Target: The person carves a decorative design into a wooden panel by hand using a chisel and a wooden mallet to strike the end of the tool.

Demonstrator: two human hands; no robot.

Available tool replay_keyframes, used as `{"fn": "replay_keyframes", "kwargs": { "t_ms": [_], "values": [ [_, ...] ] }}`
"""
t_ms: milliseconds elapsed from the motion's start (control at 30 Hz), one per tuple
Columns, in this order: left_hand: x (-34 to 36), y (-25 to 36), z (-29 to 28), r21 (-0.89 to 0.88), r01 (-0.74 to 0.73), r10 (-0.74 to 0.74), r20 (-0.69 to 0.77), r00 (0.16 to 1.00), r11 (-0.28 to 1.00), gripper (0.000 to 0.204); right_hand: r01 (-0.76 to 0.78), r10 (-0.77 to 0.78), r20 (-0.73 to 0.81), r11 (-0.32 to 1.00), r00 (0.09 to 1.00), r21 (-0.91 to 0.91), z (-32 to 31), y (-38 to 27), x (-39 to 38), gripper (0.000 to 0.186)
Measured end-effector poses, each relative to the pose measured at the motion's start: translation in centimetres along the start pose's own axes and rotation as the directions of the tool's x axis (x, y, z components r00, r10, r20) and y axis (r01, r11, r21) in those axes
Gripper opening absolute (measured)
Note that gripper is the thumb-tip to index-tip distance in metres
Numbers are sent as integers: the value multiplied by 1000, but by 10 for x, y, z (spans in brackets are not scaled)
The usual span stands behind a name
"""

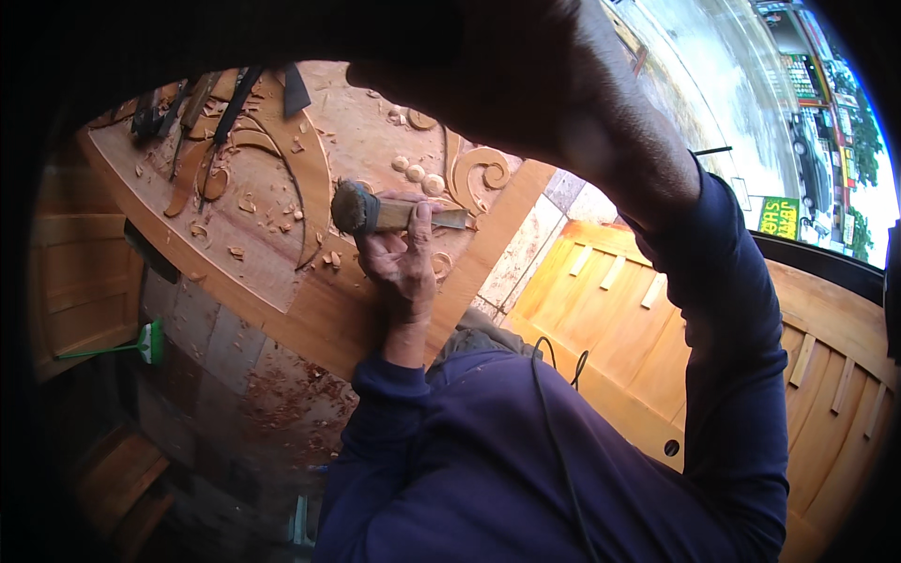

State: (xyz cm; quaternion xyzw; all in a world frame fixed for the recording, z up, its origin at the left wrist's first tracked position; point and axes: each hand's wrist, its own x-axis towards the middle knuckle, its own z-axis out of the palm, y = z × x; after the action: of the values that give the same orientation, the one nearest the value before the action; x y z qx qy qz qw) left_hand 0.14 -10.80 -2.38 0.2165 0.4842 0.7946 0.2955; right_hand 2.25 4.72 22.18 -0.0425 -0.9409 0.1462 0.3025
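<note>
My left hand [398, 266] is closed round a wood chisel [394, 215]. Its wooden handle has a dark, battered butt at the left, and the short blade points right. The chisel lies low over a carved wooden panel [366, 314], close to a scroll carving [483, 174] and a row of small round wooden knobs [415, 173]. Right in front of the camera, my right hand [526, 80] is raised over the panel's far side; it is dark and its fingers are lost in shadow, so whether it holds anything is hidden.
Several dark carving tools [225, 108] lie at the panel's far left among wood shavings. A green brush [148, 343] is at the left, above a shaving-strewn tiled floor [291, 403]. Wooden door panels [601, 324] stand at the right; a black cable [554, 422] crosses my front.
</note>
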Motion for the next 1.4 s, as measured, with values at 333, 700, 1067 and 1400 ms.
{"fn": "replay_keyframes", "kwargs": {
  "t_ms": [333, 700, 1067, 1400],
  "values": [
    [12, 5, 1, -18, 102, -101, 68, 993, 995, 33, 149, 13, 437, 930, 900, -335, 36, 47, -56, 63],
    [17, 7, -2, 10, 88, -88, 138, 987, 996, 33, 288, -128, 468, 913, 875, -289, 39, 45, -43, 67],
    [-3, 2, 3, 23, 51, -53, 83, 995, 998, 34, 346, -222, 439, 911, 871, -226, 40, 45, -44, 62],
    [-24, -11, 10, 157, -121, 128, -34, 991, 980, 31, 442, -250, 481, 829, 840, -341, 34, 19, -47, 67]
  ]
}}
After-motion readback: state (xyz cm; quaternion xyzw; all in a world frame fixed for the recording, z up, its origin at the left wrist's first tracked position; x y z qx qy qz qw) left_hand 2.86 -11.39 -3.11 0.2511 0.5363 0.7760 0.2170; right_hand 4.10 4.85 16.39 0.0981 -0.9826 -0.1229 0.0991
